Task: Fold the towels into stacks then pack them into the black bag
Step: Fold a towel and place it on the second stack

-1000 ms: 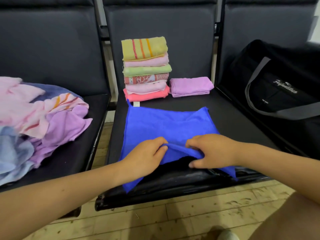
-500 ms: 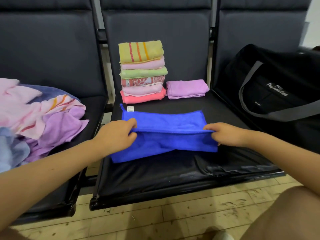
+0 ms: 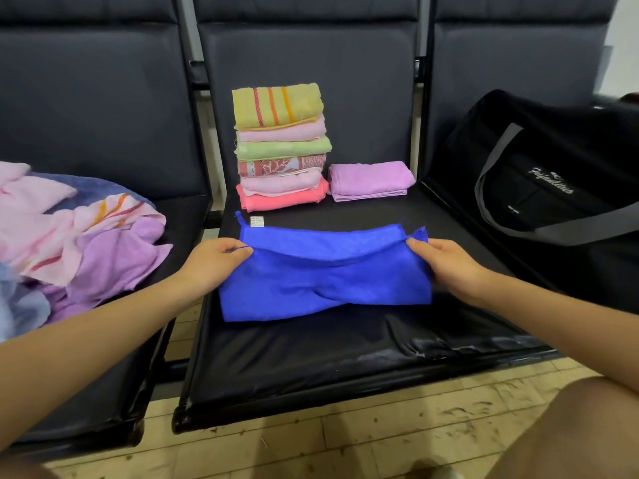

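Observation:
A blue towel (image 3: 325, 281) lies folded in half on the middle seat (image 3: 311, 361). My left hand (image 3: 214, 264) pinches its upper left corner and my right hand (image 3: 446, 267) pinches its upper right corner, lifting the top edge slightly. Behind it stands a stack of several folded towels (image 3: 281, 146), with a yellow striped one on top. A folded purple towel (image 3: 370, 179) lies just right of the stack. The black bag (image 3: 553, 188) with grey straps sits on the right seat.
A loose pile of unfolded pink, purple and blue towels (image 3: 69, 236) covers the left seat. The seats have tall dark backrests. A tiled floor (image 3: 345, 444) runs below the seat fronts, and my knee shows at bottom right.
The near edge of the blue towel was brought up and over to the far edge, folding it in half. Both hands moved apart to its upper corners.

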`<action>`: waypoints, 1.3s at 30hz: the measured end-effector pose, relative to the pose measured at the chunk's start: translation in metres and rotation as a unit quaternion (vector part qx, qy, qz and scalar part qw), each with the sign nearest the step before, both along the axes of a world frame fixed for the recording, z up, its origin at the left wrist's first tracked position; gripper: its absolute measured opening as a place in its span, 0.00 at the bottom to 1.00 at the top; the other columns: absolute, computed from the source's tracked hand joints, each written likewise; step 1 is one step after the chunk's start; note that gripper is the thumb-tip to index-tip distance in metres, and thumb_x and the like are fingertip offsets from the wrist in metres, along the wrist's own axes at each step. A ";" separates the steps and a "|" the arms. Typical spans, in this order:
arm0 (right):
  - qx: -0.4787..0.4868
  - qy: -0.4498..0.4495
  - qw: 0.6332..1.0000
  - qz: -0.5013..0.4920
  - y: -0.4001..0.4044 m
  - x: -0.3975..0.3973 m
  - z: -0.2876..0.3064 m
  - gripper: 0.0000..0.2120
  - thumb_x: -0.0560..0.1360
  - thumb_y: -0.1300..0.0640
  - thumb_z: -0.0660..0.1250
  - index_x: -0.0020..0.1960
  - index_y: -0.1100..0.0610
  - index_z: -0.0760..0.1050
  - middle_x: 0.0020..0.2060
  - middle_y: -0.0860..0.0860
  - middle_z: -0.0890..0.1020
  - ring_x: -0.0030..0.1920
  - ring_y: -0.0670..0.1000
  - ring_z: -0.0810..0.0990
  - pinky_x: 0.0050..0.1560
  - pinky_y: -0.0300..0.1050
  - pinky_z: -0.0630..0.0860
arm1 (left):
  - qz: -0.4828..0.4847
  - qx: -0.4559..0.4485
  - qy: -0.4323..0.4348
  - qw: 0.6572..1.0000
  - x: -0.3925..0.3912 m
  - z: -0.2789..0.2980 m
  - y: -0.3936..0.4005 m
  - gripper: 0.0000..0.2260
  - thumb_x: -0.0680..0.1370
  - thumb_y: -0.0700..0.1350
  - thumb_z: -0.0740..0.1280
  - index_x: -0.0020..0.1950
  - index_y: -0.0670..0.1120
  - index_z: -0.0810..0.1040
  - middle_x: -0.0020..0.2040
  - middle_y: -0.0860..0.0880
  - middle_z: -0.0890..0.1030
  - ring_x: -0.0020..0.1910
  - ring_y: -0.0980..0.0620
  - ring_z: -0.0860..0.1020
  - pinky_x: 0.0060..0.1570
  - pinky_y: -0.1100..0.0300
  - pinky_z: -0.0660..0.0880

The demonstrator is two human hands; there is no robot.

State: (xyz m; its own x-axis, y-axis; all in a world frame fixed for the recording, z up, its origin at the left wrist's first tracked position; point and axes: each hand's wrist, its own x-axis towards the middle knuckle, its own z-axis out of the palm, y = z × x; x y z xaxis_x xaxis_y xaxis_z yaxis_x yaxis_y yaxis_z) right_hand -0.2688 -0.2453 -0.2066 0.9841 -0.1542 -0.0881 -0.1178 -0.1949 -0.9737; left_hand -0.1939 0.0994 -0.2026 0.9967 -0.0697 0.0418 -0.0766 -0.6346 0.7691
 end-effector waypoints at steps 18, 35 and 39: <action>-0.376 0.026 0.915 -0.144 -0.009 0.078 -0.019 0.19 0.82 0.54 0.55 0.34 0.59 0.67 0.34 0.54 0.74 0.43 0.59 0.74 0.41 0.46 0.65 | 0.080 0.067 -0.061 0.993 0.062 -0.007 -0.032 0.10 0.81 0.40 0.57 0.57 0.43 0.77 0.50 0.48 0.75 0.48 0.49 0.73 0.47 0.58 0.67; -0.508 0.037 0.849 -0.140 -0.018 0.106 -0.028 0.14 0.81 0.47 0.55 0.56 0.58 0.69 0.47 0.55 0.80 0.47 0.58 0.79 0.39 0.46 0.68 | 0.044 0.327 -0.131 0.935 0.087 -0.022 -0.023 0.14 0.81 0.51 0.58 0.66 0.49 0.68 0.58 0.46 0.75 0.46 0.48 0.77 0.39 0.54 0.75; -0.475 0.045 0.868 -0.135 -0.018 0.100 -0.026 0.17 0.80 0.45 0.57 0.56 0.60 0.68 0.45 0.55 0.80 0.42 0.56 0.77 0.37 0.46 0.69 | 0.059 0.281 -0.171 0.943 0.069 -0.023 -0.020 0.22 0.79 0.51 0.62 0.71 0.45 0.66 0.63 0.43 0.71 0.60 0.44 0.71 0.52 0.51 0.75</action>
